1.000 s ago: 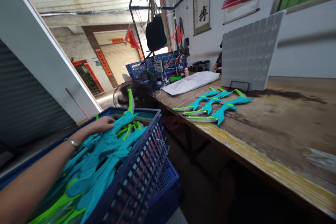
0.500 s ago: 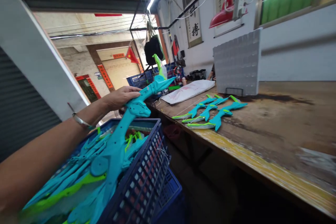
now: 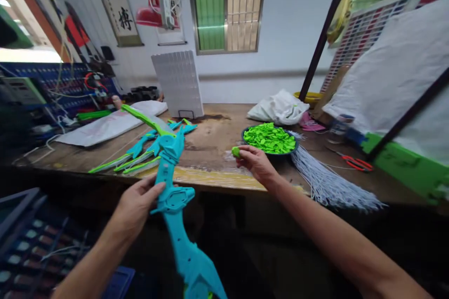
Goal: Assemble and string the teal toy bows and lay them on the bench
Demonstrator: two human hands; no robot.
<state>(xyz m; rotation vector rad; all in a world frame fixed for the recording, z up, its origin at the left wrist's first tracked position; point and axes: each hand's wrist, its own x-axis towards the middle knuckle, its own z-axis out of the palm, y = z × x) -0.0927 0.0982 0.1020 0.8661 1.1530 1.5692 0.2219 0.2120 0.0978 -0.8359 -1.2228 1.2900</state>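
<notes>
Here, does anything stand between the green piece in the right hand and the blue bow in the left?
Nothing visible does. Between the green piece in the right hand and the blue bow in the left hand, the table shows behind. The bowl sits off to the right, outside that gap.

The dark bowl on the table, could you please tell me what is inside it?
The bowl holds a heap of small, bright green pieces. The top layer covers the bowl's bottom, so anything lying deeper cannot be seen.
</notes>
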